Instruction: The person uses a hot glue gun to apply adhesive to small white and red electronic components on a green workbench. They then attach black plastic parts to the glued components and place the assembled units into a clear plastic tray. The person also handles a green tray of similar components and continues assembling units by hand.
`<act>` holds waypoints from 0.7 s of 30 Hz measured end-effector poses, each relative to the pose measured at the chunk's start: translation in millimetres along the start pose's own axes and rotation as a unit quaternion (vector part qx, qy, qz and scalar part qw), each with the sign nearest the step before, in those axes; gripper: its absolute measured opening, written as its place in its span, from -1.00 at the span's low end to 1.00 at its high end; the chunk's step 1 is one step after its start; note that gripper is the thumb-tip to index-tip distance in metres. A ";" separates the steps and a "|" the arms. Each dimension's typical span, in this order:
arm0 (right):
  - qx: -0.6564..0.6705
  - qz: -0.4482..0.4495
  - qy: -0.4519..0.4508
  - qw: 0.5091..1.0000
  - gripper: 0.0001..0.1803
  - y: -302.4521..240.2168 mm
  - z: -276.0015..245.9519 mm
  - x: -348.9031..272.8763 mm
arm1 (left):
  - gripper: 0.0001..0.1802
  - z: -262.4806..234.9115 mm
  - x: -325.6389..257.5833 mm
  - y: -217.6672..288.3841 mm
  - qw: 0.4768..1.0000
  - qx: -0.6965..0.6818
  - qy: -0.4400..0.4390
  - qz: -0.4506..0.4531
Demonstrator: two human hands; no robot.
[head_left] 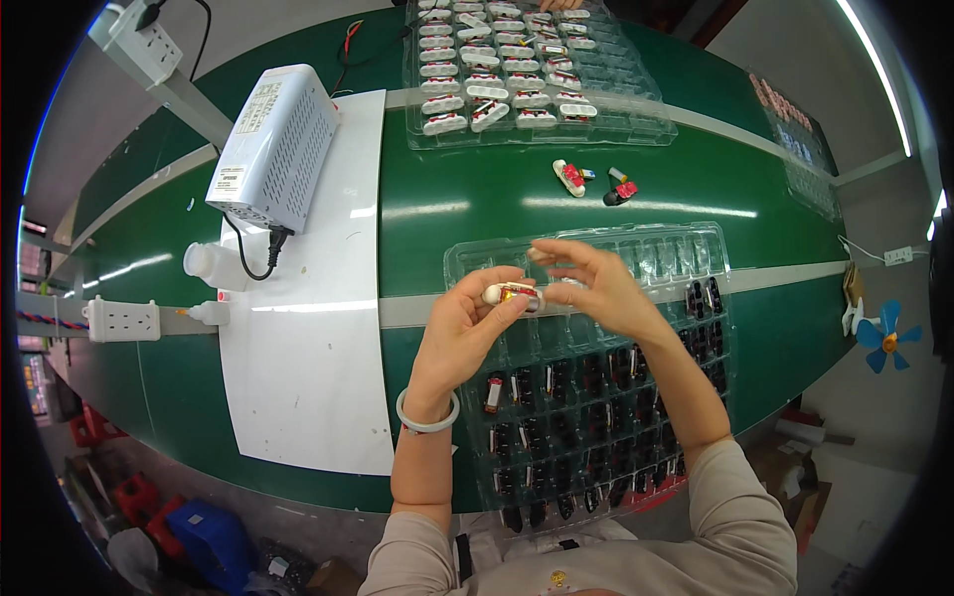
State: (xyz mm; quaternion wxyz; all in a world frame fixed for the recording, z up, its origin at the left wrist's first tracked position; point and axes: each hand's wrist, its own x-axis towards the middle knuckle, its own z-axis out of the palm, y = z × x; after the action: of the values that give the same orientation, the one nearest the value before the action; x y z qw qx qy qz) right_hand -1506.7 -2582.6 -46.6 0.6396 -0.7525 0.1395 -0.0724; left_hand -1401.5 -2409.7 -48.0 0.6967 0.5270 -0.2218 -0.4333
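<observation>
My left hand (pixel 465 323) grips a small white oblong casing (pixel 509 295) with red and metallic parts inside, pinched between thumb and fingers. Close to its right end is my right hand (pixel 596 283), fingers curved and apart; nothing can be made out in them. Both hands are above a clear compartmented tray (pixel 720 238). Black oblong casings (pixel 596 412) fill many of its near and right pockets, several with red or silver parts showing. One pocket at the left holds a red-and-silver piece (pixel 493 392).
Beyond lie a white assembly (pixel 569 178) and a black one (pixel 621 189), both with red parts. Farther back, another clear tray (pixel 437 142) holds white casings; a co-worker's hand (pixel 561 5) is there. On the left, a white vented box (pixel 273 149) and bottle (pixel 214 263) stand near a white sheet (pixel 308 387).
</observation>
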 end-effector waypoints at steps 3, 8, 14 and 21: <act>-0.311 -0.016 0.268 0.912 -0.39 44.4 -55.6 33.8 | -0.67 -9.6 5.7 -15.0 0.986 0.143 -0.040 -0.071; -0.537 -0.022 0.211 0.816 -0.43 77.3 -68.6 85.1 | -0.70 -1.7 10.7 -22.6 0.941 0.328 -0.041 -0.069; -0.363 -0.056 0.174 0.914 -0.61 66.6 -64.4 85.3 | -0.56 -1.7 4.1 -28.6 0.851 0.507 0.052 0.131; -0.209 -0.125 0.014 0.970 -0.65 -51.8 17.9 9.6 | -0.31 16.9 4.2 -4.7 0.994 -0.081 0.031 0.070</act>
State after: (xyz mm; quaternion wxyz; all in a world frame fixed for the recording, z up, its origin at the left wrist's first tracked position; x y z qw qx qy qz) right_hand -1486.4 -2561.2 0.5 0.4519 -0.8799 0.0647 -0.1316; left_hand -1413.9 -2422.7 -47.1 0.7724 0.4652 -0.2004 -0.3832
